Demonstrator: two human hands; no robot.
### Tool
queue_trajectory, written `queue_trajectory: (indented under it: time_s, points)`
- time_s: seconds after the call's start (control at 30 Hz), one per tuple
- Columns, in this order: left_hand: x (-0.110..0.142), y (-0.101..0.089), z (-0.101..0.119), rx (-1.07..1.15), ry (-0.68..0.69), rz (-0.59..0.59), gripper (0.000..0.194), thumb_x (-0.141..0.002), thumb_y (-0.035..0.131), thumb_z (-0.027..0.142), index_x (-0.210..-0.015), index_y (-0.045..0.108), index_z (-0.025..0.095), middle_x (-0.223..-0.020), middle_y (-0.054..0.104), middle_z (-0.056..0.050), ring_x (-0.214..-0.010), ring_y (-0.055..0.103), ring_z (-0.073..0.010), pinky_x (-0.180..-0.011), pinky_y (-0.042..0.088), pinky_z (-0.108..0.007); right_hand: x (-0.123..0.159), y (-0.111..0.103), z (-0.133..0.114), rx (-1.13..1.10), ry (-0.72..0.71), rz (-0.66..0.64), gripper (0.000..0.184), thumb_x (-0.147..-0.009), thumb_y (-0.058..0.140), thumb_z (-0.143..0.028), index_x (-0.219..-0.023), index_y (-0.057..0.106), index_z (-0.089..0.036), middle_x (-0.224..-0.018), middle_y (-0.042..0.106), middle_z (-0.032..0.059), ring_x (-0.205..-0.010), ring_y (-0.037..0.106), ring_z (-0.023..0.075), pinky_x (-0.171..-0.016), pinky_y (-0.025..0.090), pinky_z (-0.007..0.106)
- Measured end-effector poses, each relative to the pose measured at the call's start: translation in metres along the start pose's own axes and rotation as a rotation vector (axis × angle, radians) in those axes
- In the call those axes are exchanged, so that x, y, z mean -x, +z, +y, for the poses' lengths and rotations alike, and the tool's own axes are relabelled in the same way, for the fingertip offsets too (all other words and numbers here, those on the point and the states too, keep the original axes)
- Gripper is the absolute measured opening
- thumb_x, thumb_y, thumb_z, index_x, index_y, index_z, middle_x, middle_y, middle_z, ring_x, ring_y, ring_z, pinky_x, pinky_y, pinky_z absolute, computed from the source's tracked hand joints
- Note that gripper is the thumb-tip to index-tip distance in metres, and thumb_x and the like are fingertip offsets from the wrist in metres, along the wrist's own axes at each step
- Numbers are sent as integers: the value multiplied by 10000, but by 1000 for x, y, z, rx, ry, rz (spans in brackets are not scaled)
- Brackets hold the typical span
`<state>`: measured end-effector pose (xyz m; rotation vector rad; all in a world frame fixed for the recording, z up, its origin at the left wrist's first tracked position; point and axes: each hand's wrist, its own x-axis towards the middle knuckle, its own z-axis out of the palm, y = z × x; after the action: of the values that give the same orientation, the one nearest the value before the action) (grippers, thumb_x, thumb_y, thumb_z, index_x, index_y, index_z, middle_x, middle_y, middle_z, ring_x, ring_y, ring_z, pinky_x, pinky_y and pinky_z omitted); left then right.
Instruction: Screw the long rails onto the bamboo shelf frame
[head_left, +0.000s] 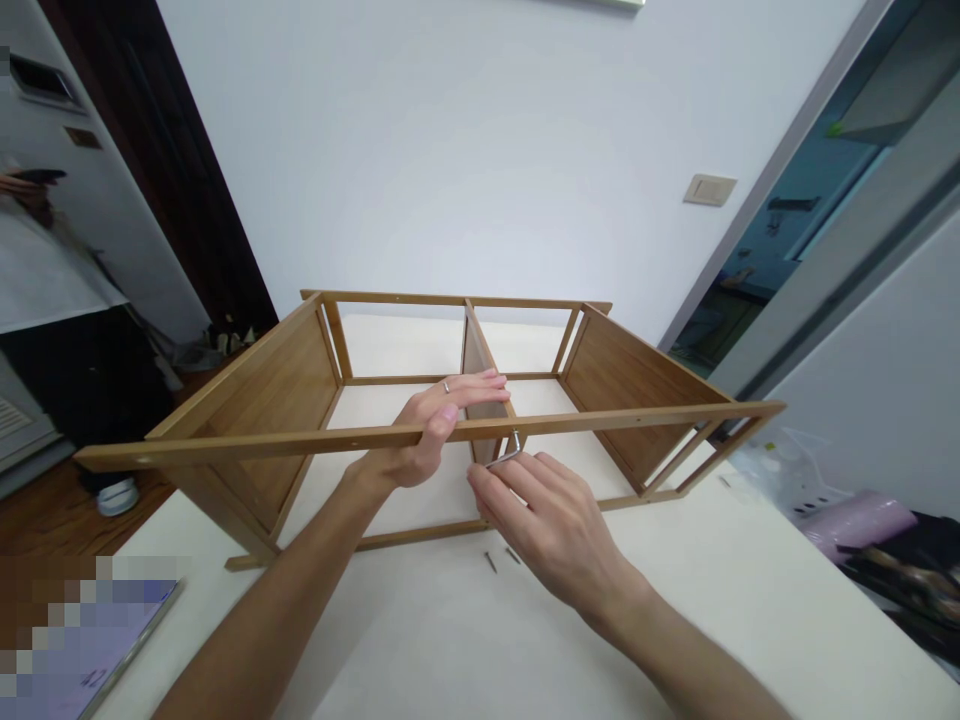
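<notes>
A wooden shelf frame (pixel 600 422) lies across the white table, with solid panels at both ends and a narrower middle panel (pixel 477 350). My left hand (pixel 442 420) is wrapped over the near rail, thumb on the front and fingers reaching to the middle panel. In my right hand (pixel 547 510) is an L-shaped hex key (pixel 513 452), its short end up against the rail where the middle panel meets it. Two screws (pixel 490 562) lie on the table just below my right hand. The screw head under the key is hidden.
The white table (pixel 420 640) carries the frame. A purple flat packet (pixel 105 650) sits at the lower left. To the right are a pink roll (pixel 862 525), clear plastic and dark items. A person (pixel 60 300) stands at the left. A wall rises behind.
</notes>
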<state>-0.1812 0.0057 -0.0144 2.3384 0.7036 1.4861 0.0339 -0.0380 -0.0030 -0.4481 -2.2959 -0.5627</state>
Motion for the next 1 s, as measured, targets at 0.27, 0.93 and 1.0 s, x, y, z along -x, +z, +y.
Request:
queue_trajectory:
  time_s: [0.27, 0.93, 1.0]
  points:
    - [0, 0, 0, -5, 10, 13, 546, -1092, 266, 377, -1344, 717, 198, -1465, 674, -106, -1431, 572, -277, -1233, 413, -488, -2, -1, 1, 81, -30, 19, 162, -996, 557, -45, -1004, 702, -117, -722, 614, 14, -683, 454, 163, -627, 341, 341]
    - [0, 1, -1, 8, 33, 24, 526, -1095, 284, 368, -1333, 720, 194, -1429, 698, -101, -1436, 573, -271, -1247, 425, -493, -24, 10, 14, 1, 90, 402, 222, -953, 692, -96, -1126, 697, -235, -873, 725, 23, -840, 649, 159, -745, 462, 307]
    - [0, 1, -1, 12, 35, 22, 522, -1094, 289, 363, -1339, 715, 190, -1439, 691, -103, -1440, 568, -273, -1248, 421, -500, -26, 8, 13, -30, 93, 390, 196, -964, 667, -93, -1112, 690, -219, -870, 722, 24, -803, 636, 151, -722, 454, 304]
